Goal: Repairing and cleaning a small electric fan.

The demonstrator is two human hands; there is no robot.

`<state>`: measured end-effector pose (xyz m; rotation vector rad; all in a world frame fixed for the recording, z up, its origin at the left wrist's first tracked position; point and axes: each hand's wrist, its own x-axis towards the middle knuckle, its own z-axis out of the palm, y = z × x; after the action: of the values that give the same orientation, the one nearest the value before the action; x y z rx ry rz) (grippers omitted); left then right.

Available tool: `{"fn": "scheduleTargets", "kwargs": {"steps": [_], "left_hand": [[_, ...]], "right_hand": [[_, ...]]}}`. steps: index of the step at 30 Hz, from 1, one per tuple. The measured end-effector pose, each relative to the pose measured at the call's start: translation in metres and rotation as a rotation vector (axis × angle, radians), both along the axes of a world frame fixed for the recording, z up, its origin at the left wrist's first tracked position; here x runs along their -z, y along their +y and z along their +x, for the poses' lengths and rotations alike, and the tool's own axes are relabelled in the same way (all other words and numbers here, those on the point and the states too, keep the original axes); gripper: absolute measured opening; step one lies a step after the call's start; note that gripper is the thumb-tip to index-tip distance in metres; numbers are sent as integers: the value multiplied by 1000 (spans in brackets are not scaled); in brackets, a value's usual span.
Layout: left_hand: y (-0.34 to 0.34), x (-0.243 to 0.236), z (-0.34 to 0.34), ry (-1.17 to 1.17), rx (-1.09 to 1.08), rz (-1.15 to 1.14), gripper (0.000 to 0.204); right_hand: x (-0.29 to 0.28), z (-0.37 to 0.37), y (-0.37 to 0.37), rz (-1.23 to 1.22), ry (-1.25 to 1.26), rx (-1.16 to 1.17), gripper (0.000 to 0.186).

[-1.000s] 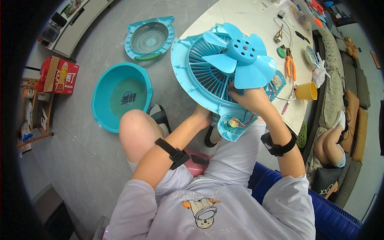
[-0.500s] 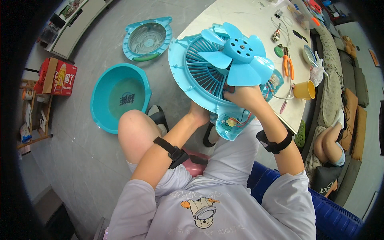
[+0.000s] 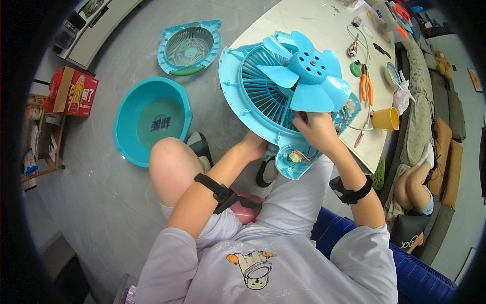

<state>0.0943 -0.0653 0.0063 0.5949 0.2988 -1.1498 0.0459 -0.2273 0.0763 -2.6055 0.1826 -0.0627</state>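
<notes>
A light blue fan housing with a ribbed grille is tilted over my lap and the table's edge. Its five-bladed fan wheel sits on top. My left hand grips the housing's lower edge from beneath, with its fingers hidden. Under the lowest blade, my right hand reaches to the grille with fingers curled together; what they pinch, if anything, is hidden. Wires and a small round part show in the housing's base, and a circuit board lies beyond my right hand.
On the white table lie orange-handled pliers, a screwdriver, a green disc and a yellow cup. A teal basin and a round blue grille cover are on the floor. Someone's legs rest on the sofa.
The fan housing has shifted slightly right and down, together with both hands. More of my right hand's curled fingers now shows under the blade.
</notes>
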Motion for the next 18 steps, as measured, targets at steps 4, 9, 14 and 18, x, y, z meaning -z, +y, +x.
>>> {"fn": "scheduleTargets", "kwargs": {"steps": [4, 9, 14, 18], "left_hand": [[2, 31, 3, -256, 174, -62, 36], [-4, 38, -2, -528, 107, 135, 36], [-5, 33, 1, -695, 126, 194, 43], [-4, 17, 3, -739, 261, 198, 45]], "right_hand": [[7, -1, -3, 32, -86, 28, 17], [9, -1, -12, 288, -156, 127, 19], [-3, -1, -10, 188, -69, 27, 23], [-2, -2, -18, 37, -52, -56, 29]]}}
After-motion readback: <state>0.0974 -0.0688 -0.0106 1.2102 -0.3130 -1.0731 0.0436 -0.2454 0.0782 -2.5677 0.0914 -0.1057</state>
